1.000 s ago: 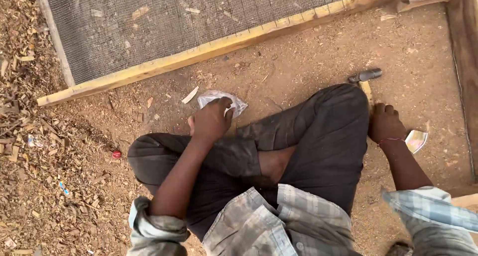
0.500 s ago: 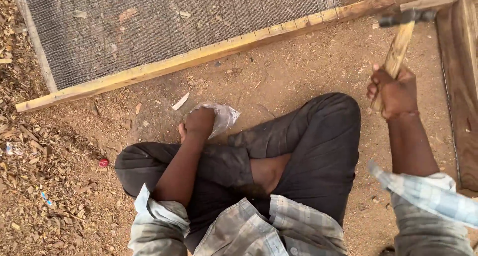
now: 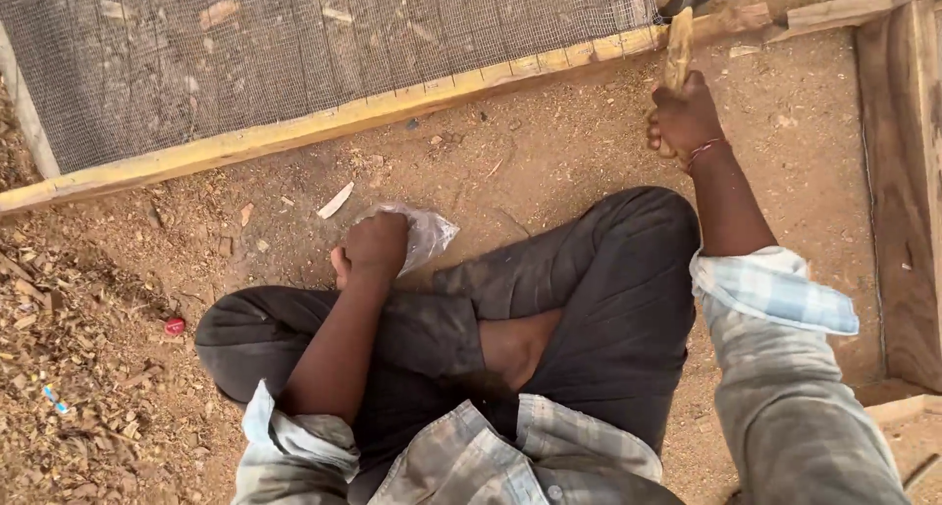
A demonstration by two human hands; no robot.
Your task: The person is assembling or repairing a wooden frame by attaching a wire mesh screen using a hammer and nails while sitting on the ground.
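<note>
I sit cross-legged on dusty ground. My right hand [image 3: 684,119] is closed around the wooden handle of a hammer [image 3: 679,36], whose dark metal head rests at the corner of a wooden frame [image 3: 324,124] covered in wire mesh [image 3: 294,44]. My left hand [image 3: 373,247] rests fisted on a crumpled clear plastic bag [image 3: 429,235] lying on the ground in front of my knee. What the bag contains is hidden.
A thick wooden beam [image 3: 903,191] runs along the right side. Wood chips and shavings [image 3: 69,368] litter the ground at the left, with a small red cap [image 3: 174,325] among them. A pale wood sliver [image 3: 336,200] lies near the frame.
My right hand picked the hammer up from the ground by my knee and carried it forward to the frame's corner. My left hand stayed on the plastic bag.
</note>
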